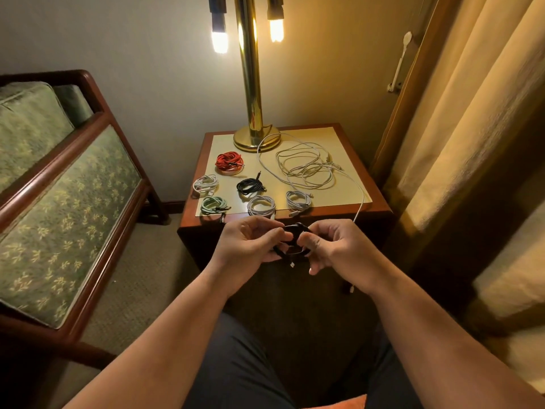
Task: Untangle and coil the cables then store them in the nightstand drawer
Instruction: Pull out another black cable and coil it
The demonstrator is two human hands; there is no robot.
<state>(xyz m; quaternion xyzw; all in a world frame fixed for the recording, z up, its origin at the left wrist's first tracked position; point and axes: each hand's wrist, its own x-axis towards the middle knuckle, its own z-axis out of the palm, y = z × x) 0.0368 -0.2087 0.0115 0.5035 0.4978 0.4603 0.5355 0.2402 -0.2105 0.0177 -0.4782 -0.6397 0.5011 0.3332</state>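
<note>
Six finished coils sit on the tabletop point(348, 143) of the nightstand point(380, 206), head view, the only one. Count: one red coil point(229, 163) at the back near the lamp base, one black coil point(250, 185) in the middle, one green coil point(213, 205) at the front left, and three white ones: left white coil point(205, 184), middle white coil point(261, 205), right white coil point(298, 199). All six lie apart from each other.

One loose white tangle point(306, 169) lies on the right half of the tabletop; I cannot tell how many cables are in it. One strand point(360, 208) from it runs over the front edge and hangs down.

One black cable point(295, 240) is in my hands, wound into a small loop, held in the air in front of the nightstand, below the tabletop edge. One pale plug point(292, 264) dangles from the bottom of the loop.

Left grip point(250, 246): fingers curled in, closed round the left side of the loop. Right grip point(339, 246): thumb and fingers pinched on the right side of the loop, other fingers curled under. Neither grip is spread; both are tight on the black cable, nothing else touched.

One brass lamp point(253, 84) stands at the back of the tabletop, with two lit bulbs point(219, 39). One green patterned sofa point(59, 187) is on the left, and a curtain point(472, 113) on the right.
</note>
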